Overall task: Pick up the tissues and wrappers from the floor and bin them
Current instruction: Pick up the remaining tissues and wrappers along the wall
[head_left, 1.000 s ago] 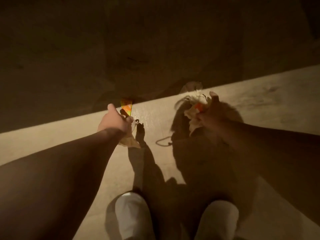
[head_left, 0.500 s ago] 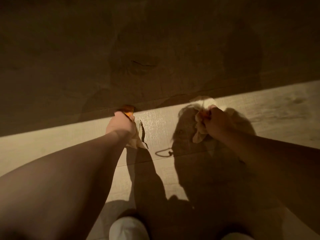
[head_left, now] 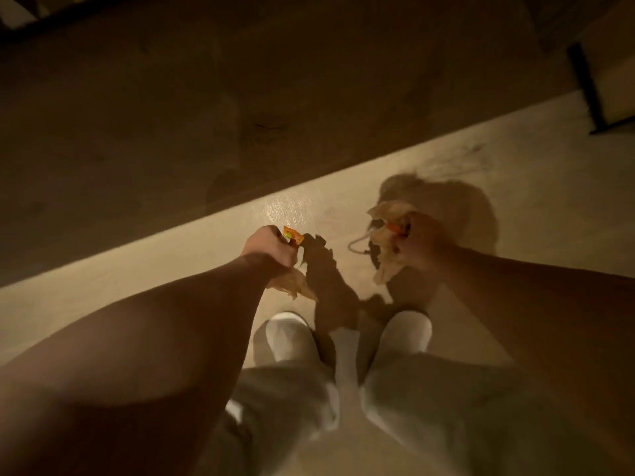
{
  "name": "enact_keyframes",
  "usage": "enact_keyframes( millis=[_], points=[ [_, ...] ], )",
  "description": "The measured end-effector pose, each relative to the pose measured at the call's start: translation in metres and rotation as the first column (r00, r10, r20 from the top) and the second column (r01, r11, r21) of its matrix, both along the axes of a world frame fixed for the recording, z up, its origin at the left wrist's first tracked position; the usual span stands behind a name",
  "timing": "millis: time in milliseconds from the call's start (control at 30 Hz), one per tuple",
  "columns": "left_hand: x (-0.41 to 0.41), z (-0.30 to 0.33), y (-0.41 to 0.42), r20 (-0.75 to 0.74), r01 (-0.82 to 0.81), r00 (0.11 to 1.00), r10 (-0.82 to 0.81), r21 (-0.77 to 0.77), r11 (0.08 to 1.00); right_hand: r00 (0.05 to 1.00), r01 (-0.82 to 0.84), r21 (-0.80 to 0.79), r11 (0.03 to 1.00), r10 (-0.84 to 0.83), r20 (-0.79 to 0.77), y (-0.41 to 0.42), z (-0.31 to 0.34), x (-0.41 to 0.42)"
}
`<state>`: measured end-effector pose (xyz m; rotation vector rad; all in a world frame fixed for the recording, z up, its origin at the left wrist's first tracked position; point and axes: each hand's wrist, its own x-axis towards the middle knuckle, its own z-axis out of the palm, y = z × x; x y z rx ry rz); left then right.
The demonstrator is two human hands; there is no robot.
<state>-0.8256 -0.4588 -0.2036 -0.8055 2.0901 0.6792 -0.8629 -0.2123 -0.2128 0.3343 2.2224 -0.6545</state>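
Crumpled tissue (head_left: 386, 249) and glossy orange wrapper (head_left: 292, 236) bunched in each hand's clenched fingers (head_left: 287, 259).

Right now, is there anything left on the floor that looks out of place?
Yes. A thin looped string or cord lies on the pale floor between the two hands, just left of the right hand. Both hands are full of crumpled tissues and wrappers. What the loop is cannot be told in this dim light.

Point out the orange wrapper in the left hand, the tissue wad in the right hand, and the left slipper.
orange wrapper (head_left: 292, 236), head view, on the bright printed end above the fist.
tissue wad (head_left: 387, 269), head view, on the crumpled lower part.
left slipper (head_left: 288, 333), head view, on the toe top.
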Motion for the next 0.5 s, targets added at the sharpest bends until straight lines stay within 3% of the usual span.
enact_keyframes(
  millis=[267, 500],
  points=[
    [0.054, 0.245, 0.046, 0.059, -0.281, 0.960, 0.275, 0.210, 0.936, 0.946, 0.322, -0.036, 0.946, -0.319, 0.061, 0.028, 0.273, 0.067],
    [0.074, 0.372, 0.011, 0.028, -0.166, 0.986, 0.167, 0.359, 0.918, 0.756, 0.652, -0.063, 0.755, -0.654, -0.014, -0.013, 0.385, 0.141]
  ],
)
